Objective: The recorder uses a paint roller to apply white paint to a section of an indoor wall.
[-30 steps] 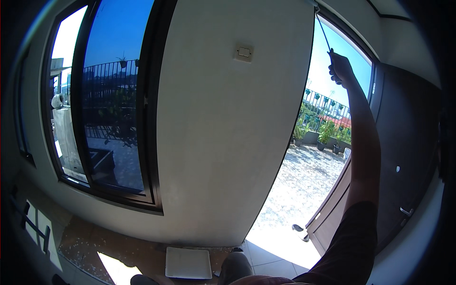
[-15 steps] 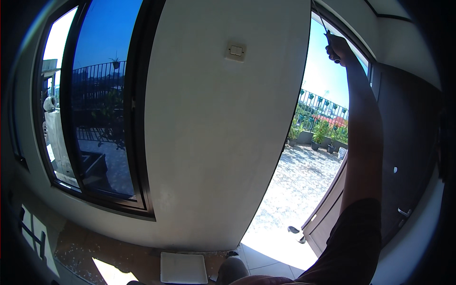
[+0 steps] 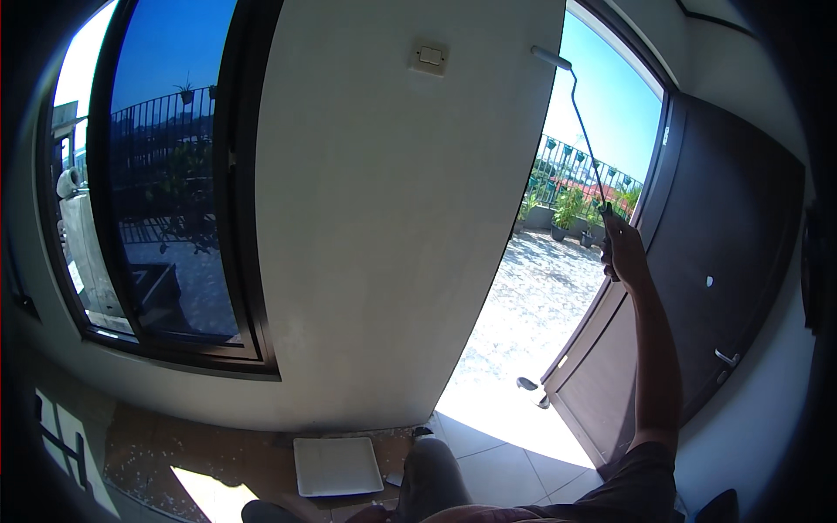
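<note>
Right hand (image 3: 621,248) raised, grip closed round paint roller (image 3: 552,59) handle, roller against white wall (image 3: 384,218)

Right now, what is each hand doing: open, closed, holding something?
Right hand: closed around the handle of a long-handled paint roller, raised beside the white wall.
Left hand: not in view.

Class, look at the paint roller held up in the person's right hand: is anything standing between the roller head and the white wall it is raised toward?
Nothing visible does. The right hand grips the long handle, and the roller head sits at the white wall by the doorway edge. The wall switch lies off to its left, not in between.
</note>
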A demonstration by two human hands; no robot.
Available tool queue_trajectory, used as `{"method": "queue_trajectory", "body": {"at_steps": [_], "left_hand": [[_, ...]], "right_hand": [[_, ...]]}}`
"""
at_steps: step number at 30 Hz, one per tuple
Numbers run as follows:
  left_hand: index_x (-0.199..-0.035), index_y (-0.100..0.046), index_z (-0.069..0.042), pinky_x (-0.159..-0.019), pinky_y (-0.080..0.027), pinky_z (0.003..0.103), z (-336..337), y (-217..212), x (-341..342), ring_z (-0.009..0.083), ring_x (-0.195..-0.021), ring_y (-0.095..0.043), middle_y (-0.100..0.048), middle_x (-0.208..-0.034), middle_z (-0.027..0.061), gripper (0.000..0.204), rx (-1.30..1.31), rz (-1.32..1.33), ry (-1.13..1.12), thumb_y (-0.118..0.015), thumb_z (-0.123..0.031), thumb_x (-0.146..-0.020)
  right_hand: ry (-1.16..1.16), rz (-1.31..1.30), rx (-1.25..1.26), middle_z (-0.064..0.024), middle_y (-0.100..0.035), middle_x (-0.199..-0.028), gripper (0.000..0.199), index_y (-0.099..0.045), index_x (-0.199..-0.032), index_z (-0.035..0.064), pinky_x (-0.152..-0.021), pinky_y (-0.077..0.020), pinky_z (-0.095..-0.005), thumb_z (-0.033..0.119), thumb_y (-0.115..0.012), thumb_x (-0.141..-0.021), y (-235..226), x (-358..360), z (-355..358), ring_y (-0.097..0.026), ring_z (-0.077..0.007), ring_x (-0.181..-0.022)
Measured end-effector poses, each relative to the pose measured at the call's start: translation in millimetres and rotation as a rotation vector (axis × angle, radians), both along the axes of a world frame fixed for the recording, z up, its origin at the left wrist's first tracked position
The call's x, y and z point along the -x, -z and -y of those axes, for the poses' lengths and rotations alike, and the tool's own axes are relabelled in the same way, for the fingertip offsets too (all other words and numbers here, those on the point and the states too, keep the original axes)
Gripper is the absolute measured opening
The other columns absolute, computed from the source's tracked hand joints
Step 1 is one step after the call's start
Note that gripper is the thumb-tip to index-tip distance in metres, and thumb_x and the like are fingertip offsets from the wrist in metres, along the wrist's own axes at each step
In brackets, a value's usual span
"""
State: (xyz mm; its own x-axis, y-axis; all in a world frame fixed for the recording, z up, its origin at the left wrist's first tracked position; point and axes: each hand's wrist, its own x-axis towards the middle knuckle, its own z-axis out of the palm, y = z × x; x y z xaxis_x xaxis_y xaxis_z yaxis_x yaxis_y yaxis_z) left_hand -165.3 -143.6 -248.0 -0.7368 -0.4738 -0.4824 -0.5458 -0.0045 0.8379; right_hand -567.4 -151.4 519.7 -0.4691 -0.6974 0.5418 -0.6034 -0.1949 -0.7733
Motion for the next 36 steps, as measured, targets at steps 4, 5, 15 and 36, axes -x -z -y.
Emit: {"method": "queue_trajectory", "body": {"at_steps": [4, 5, 15, 36], "left_hand": [[-0.104, -0.072, 0.001, -0.087, -0.050, 0.048, -44, 46, -26, 0.0387, -0.096, -0.068, -0.071, -0.103, 0.0224, 0.067, -0.049, 0.047, 0.062, -0.041, -0.059, -0.098], [-0.105, -0.072, 0.001, -0.086, -0.050, 0.048, -42, 40, -25, 0.0385, -0.096, -0.068, -0.071, -0.102, 0.0224, 0.068, 0.032, 0.078, 0.080, -0.041, -0.060, -0.098], [-0.118, -0.069, -0.008, -0.085, -0.051, 0.048, -54, -59, -30, 0.0350, -0.088, -0.070, -0.071, -0.102, 0.0224, 0.052, 0.089, 0.348, 0.171, -0.040, -0.048, -0.102], [-0.143, -0.052, -0.020, -0.111, -0.041, 0.043, -61, -82, -36, 0.0318, -0.130, -0.054, -0.055, -0.144, 0.0115, 0.064, 0.265, 0.305, 0.369, -0.052, 0.001, -0.083]], "right_hand": [[0.041, 0.047, -0.100, 0.0051, -0.042, -0.058, 0.031, -0.055, -0.099, 0.0092, -0.035, -0.0296, -0.0240, 0.039, -0.049, -0.105, 78, -15, -33, -0.039, -0.0042, -0.042], [0.040, 0.094, -0.110, 0.0053, -0.041, -0.058, 0.031, -0.057, -0.106, 0.0087, -0.035, -0.0293, -0.0239, 0.039, -0.049, -0.105, 102, -14, -37, -0.037, -0.0042, -0.042], [0.031, 0.150, -0.280, 0.0058, -0.037, -0.055, 0.038, -0.055, -0.136, 0.0086, -0.041, -0.0345, -0.0256, 0.030, -0.043, -0.107, 279, -61, -79, -0.039, -0.0040, -0.045], [0.037, 0.049, -0.663, -0.0305, -0.065, -0.113, 0.042, -0.052, -0.137, -0.0038, -0.083, -0.0542, -0.0463, 0.022, -0.043, -0.104, 471, -97, -135, -0.065, -0.0441, -0.102]]}}
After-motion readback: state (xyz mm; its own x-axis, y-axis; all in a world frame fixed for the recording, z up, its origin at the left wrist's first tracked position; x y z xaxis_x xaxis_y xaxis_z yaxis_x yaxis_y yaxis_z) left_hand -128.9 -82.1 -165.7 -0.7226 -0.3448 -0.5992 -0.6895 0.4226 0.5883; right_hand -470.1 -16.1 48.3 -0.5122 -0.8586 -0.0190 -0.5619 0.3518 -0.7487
